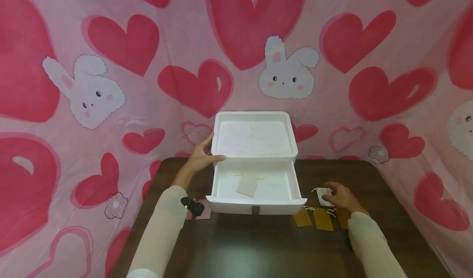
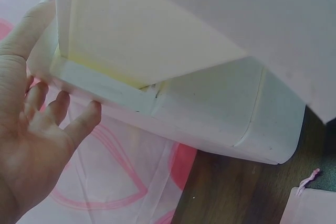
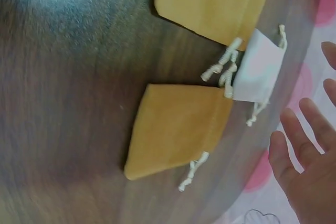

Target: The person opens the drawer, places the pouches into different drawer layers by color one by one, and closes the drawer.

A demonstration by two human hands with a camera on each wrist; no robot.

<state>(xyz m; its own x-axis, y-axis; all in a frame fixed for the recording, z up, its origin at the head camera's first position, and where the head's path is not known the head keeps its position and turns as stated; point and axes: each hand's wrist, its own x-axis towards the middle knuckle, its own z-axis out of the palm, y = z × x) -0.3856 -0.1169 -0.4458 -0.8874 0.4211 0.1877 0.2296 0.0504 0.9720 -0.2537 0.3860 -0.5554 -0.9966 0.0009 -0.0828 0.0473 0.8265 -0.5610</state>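
A white two-tier drawer unit (image 1: 255,159) stands on the table, its lower drawer (image 1: 255,207) pulled out. Inside the drawer lies a beige drawstring pouch (image 1: 246,186). My left hand (image 1: 200,158) holds the unit's left side, thumb over the top rim; its fingers lie along the side in the left wrist view. On the right, my right hand (image 1: 340,196) hovers at a small white drawstring pouch (image 1: 324,197), fingers spread and apart from it in the right wrist view. Mustard-brown pouches (image 1: 323,219) lie just in front of the white one.
Pink pouches (image 1: 203,210) lie left of the drawer, partly hidden by the left wrist's black camera (image 1: 193,206). The dark wooden table (image 1: 236,249) extends toward me. Behind the unit hangs a pink cloth (image 1: 244,93) with hearts and rabbits.
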